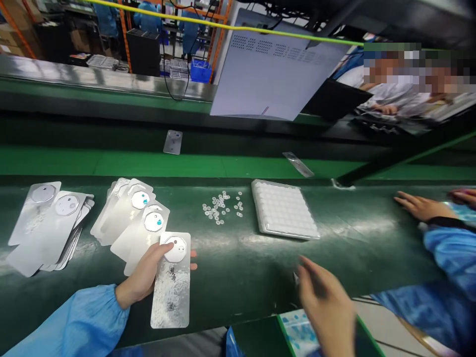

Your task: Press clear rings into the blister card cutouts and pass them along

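My left hand (143,275) grips a silver rectangular plate (171,297) by its upper left edge. The thumb lies on the white round disc (175,249) near the plate's top; fingertips show past the right edge. My right hand (327,302) is at the lower right, slightly blurred, thumb and index tips close together. A tiny pale piece (296,278) shows beside its thumb; I cannot make out what it is. Below that hand lies a sheet with blue spots (297,329). Similar plates (130,218), some with teal marks on their discs, are fanned out behind my left hand.
Another pile of silver plates (48,233) lies at far left. Small white rings (215,208) are scattered mid-table, left of a white tray (284,208) with rows of round cells. At right is a co-worker's hand (426,206). A yellow cable (223,26) crosses above.
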`<state>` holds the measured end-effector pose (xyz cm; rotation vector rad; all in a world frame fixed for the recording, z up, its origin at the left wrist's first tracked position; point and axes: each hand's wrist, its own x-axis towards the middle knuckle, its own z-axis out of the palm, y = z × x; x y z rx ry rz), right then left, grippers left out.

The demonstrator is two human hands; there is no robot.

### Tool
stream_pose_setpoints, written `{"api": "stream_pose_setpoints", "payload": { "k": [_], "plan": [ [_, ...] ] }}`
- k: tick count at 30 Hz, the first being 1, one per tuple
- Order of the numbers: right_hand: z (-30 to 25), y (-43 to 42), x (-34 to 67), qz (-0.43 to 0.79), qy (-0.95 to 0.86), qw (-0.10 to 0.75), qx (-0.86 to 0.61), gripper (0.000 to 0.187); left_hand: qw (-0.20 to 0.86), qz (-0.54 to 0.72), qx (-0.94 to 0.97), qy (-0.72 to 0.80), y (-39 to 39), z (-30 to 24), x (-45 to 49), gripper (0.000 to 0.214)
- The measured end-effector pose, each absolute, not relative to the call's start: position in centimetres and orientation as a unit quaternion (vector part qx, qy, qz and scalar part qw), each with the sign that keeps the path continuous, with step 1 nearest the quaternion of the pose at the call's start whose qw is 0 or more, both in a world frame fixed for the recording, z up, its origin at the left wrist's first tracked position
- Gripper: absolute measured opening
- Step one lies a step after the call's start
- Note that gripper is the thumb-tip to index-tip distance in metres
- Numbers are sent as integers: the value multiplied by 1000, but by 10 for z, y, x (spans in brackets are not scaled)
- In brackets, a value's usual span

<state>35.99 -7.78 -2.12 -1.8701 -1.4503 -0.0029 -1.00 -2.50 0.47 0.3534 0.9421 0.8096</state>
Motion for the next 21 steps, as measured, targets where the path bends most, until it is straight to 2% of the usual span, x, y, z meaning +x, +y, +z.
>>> {"api": "stream_pose_setpoints", "payload": {
  "k": [2,7,13,16,19,21],
  "plan": [
    [-23,-34,309,68,-658,386,-643,26,798,373,173,439,-26,6,-9,40],
    [-24,28,246,91,-762,333,-549,35,800,375,179,434,-28,6,-9,40],
    [-36,-62,264,130,-804,306,-494,34,794,407,185,412,-24,6,-10,37],
    [-37,-115,269,157,-823,272,-474,45,790,420,167,414,-24,5,-11,36],
    [-35,-138,265,187,-833,268,-446,29,792,415,175,412,-25,3,-12,41],
    [-34,-141,262,205,-838,291,-413,27,793,408,194,410,-27,3,-11,44]
  ]
}}
